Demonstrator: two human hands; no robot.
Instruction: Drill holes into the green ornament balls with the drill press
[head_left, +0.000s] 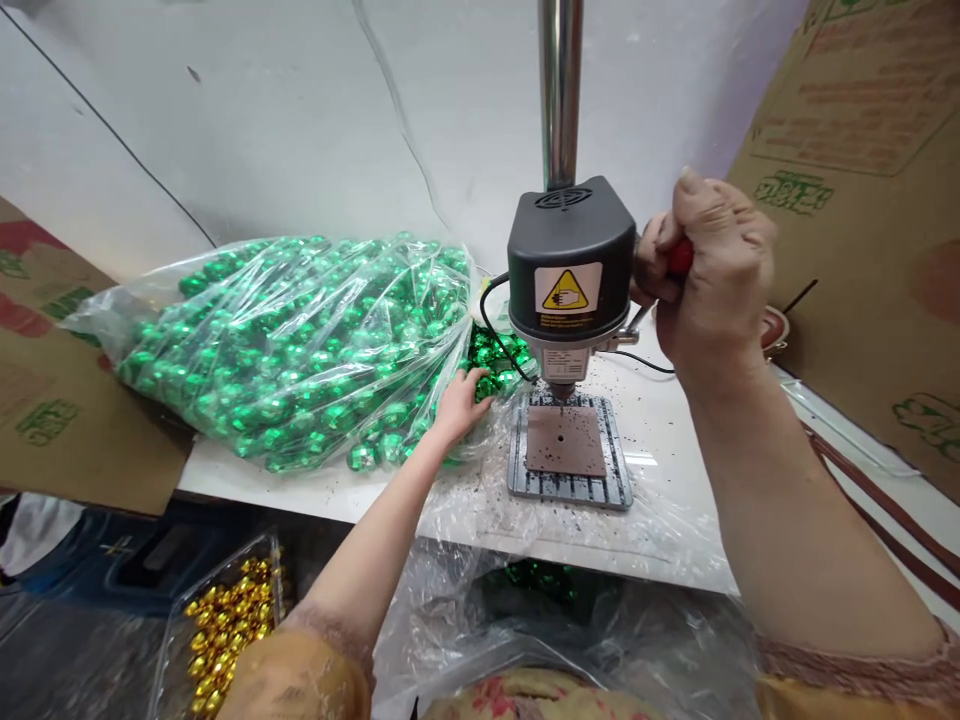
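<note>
My left hand reaches to the mouth of a clear plastic bag filled with shiny green faceted balls. Thumb and fingers are apart there, at some loose green balls; whether they touch one is hard to see. My right hand is closed around the red-knobbed lever of a small black bench drill press. Below its chuck lies a brown square plate with a small dark hole, on the slotted metal base. Dark shavings are scattered over both.
Cardboard boxes stand at the left and right. A clear tray of gold balls sits low at the left. Loose plastic sheeting hangs over the table's front edge, with green balls below. A steel column rises behind the drill.
</note>
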